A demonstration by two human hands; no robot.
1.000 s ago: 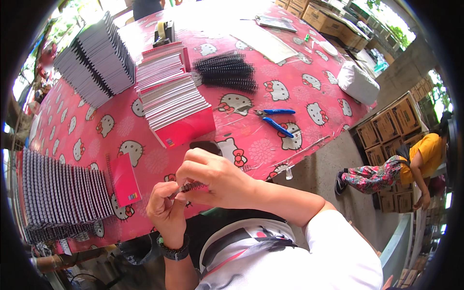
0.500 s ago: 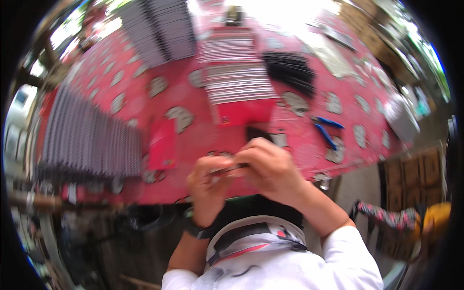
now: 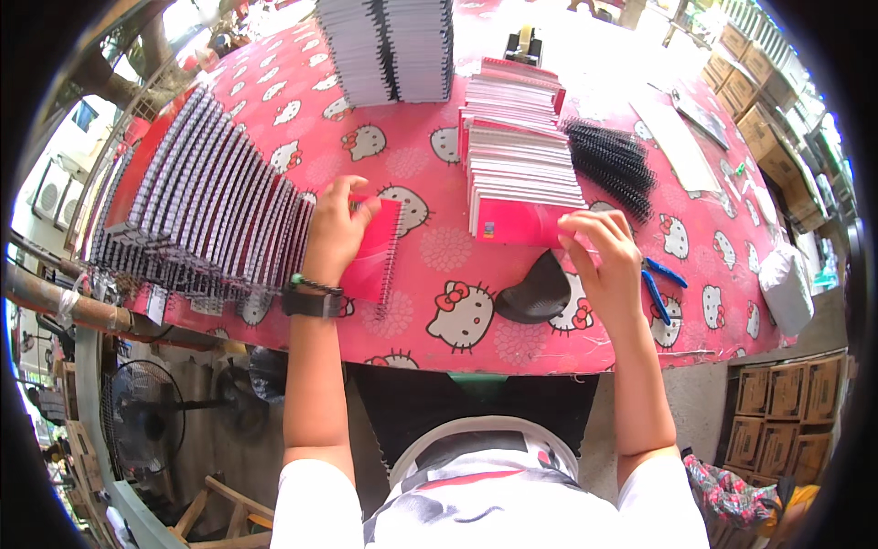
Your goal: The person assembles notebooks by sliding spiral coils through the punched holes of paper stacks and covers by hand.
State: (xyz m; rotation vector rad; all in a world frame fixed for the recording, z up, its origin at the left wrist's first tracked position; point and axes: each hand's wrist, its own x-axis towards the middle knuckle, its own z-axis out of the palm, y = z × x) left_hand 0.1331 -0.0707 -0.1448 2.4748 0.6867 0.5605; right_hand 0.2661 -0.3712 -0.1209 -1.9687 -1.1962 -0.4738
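Your left hand (image 3: 335, 233) spreads open over a notebook (image 3: 376, 258) at eleven o'clock; your right hand (image 3: 607, 252), grip unclear, sits by booklets (image 3: 519, 165) at one.

Pink notebook (image 3: 377, 252), cat-patterned pink tablecloth (image 3: 422, 279)

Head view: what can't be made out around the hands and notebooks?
Head view: left part of the lone notebook, hidden by the left hand.
Head view: whether the right hand touches the notebook row; fingers overlap it.
Head view: top of the tall notebook stack, cut off by the upper edge.
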